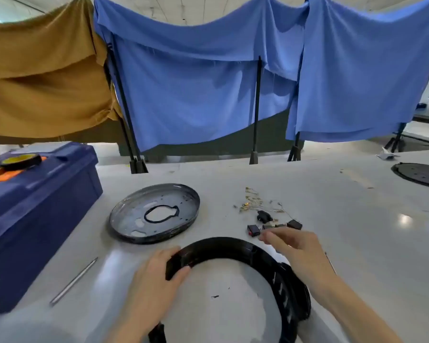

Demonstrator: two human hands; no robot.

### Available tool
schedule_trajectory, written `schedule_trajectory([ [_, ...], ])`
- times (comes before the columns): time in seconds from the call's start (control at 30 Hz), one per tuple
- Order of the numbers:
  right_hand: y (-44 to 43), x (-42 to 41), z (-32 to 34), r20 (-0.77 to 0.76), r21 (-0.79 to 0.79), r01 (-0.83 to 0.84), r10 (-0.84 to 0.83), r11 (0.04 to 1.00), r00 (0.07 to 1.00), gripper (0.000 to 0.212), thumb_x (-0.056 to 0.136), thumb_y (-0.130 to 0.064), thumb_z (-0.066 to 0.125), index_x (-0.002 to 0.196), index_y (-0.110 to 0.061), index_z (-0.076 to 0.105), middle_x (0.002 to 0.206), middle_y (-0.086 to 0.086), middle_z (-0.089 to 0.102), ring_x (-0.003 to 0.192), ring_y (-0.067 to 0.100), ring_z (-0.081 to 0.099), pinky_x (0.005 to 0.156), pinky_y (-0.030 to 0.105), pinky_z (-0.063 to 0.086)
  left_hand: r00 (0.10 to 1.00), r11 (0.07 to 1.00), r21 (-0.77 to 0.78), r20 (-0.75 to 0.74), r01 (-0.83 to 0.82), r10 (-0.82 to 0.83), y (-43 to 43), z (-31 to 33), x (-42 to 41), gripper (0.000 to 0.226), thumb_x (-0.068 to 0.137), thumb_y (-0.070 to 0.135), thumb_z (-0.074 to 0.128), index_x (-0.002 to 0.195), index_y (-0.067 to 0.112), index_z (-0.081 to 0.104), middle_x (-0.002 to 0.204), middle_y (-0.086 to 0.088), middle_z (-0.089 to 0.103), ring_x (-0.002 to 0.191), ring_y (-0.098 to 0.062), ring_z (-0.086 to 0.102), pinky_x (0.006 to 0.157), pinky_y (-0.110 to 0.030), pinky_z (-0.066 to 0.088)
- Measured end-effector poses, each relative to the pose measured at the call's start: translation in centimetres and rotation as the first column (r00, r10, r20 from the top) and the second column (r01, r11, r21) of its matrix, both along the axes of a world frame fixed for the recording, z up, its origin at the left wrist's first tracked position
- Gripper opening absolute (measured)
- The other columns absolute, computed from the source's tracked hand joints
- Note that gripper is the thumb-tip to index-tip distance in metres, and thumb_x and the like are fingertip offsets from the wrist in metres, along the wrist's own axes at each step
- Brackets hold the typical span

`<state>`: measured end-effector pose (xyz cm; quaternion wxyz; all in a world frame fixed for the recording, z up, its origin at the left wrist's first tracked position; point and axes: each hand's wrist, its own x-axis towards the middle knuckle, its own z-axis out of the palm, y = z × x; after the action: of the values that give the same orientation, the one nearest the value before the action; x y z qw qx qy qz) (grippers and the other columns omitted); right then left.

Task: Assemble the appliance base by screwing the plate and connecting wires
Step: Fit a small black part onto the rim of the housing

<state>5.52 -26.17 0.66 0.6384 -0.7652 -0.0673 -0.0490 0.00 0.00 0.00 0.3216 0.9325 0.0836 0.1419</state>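
Black ring [223, 246] gripped by left hand [151, 280] (thumb inside).

Left hand [154, 276] and right hand [295, 248] bare. Both forearms bare up to frame edge. Left thumbnail short, plain. Right fingertips blurred, detail unreadable.

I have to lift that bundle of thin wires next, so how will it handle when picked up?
Probably floppy and very light: the wires are thin strands lying in a loose tangle. They may snag and drag the small black parts beside them. The gold terminals look tiny, so likely fiddly to pinch.
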Motion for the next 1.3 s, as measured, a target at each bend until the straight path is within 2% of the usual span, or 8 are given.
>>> schedule_trajectory([
  [0.23,0.6,-0.6,-0.6,0.000,-0.254,-0.048,0.050,0.966,0.999,0.022,0.085,-0.005,0.069,0.096,-0.023,0.075,0.091,-0.010,0.074,0.081,0.004,0.069,0.066,0.006,0.046,1.000,0.999,0.034,-0.016,0.004,-0.003,-0.1,0.1,-0.2,0.037,0.096,0.026,0.057,0.134,0.029,0.057,0.123,0.005,0.066,0.119,-0.018,0.055,0.099,-0.034,0.044],
  [0.67,1.1,0.8,-0.6,-0.001,-0.304,-0.025,0.026,0.952,1.000,0.024,0.087,-0.002,0.065,0.101,-0.018,0.076,0.094,-0.005,0.074,0.080,0.010,0.069,0.066,0.008,0.048,1.000,0.994,0.112,-0.026,-0.006,0.009,0.3,0.9,1.2,0.036,0.098,0.032,0.054,0.134,0.033,0.056,0.123,0.005,0.064,0.117,-0.019,0.054,0.093,-0.033,0.047],
  [0.77,1.6,1.2,-0.6,0.010,-0.325,-0.027,0.032,0.945,0.999,0.026,0.087,-0.003,0.065,0.092,-0.026,0.075,0.090,-0.010,0.074,0.075,0.002,0.069,0.069,0.013,0.050,0.993,0.999,0.001,0.104,-0.050,0.049,0.9,1.8,1.6,0.027,0.096,0.034,0.057,0.120,0.027,0.067,0.104,0.005,0.071,0.104,-0.019,0.060,0.087,-0.035,0.049],
  [0.87,2.0,1.6,-0.7,0.013,-0.318,-0.014,0.019,0.948,1.000,0.025,0.086,-0.006,0.068,0.092,-0.030,0.074,0.090,-0.013,0.073,0.075,-0.005,0.067,0.070,0.011,0.048,0.978,0.991,0.113,0.205,-0.067,0.043,2.4,2.2,3.2,0.027,0.100,0.016,0.051,0.120,0.019,0.067,0.111,-0.003,0.070,0.109,-0.026,0.058,0.095,-0.042,0.043],
  [1.0,2.2,2.0,-0.7,0.023,-0.287,-0.008,0.015,0.958,1.000,0.029,0.084,-0.006,0.071,0.086,-0.034,0.073,0.087,-0.013,0.073,0.077,-0.008,0.065,0.067,0.004,0.045,0.998,0.993,0.115,0.057,0.032,-0.038,4.4,1.8,5.8,0.039,0.099,0.002,0.046,0.133,0.018,0.058,0.136,-0.002,0.058,0.127,-0.023,0.048,0.108,-0.038,0.036],
  [1.13,2.6,2.3,-0.7,0.018,-0.287,0.009,-0.004,0.958,1.000,0.024,0.084,-0.004,0.071,0.091,-0.026,0.077,0.085,-0.015,0.072,0.076,-0.011,0.064,0.065,0.001,0.043,0.988,0.994,0.090,-0.147,0.058,-0.044,5.7,1.1,7.5,0.042,0.096,0.008,0.057,0.136,0.023,0.056,0.142,-0.009,0.051,0.133,-0.026,0.045,0.107,-0.037,0.038],
  [1.23,2.9,2.3,-0.9,0.022,-0.270,0.009,-0.003,0.963,1.000,0.023,0.085,-0.004,0.071,0.093,-0.024,0.078,0.085,-0.017,0.072,0.077,-0.011,0.064,0.065,0.000,0.043,0.988,0.985,0.173,-0.155,0.029,-0.002,6.1,0.3,7.7,0.043,0.092,0.010,0.064,0.132,0.023,0.060,0.132,-0.008,0.059,0.124,-0.026,0.053,0.101,-0.039,0.045],
  [1.3,2.7,2.3,-0.9,0.003,-0.255,-0.014,0.016,0.967,1.000,0.022,0.086,-0.007,0.071,0.095,-0.026,0.078,0.086,-0.017,0.073,0.080,-0.010,0.066,0.068,0.003,0.044,0.990,0.959,0.283,-0.137,0.009,0.031,6.2,0.1,7.6,0.027,0.093,0.010,0.059,0.114,0.023,0.070,0.113,-0.008,0.067,0.106,-0.025,0.062,0.088,-0.039,0.051],
])
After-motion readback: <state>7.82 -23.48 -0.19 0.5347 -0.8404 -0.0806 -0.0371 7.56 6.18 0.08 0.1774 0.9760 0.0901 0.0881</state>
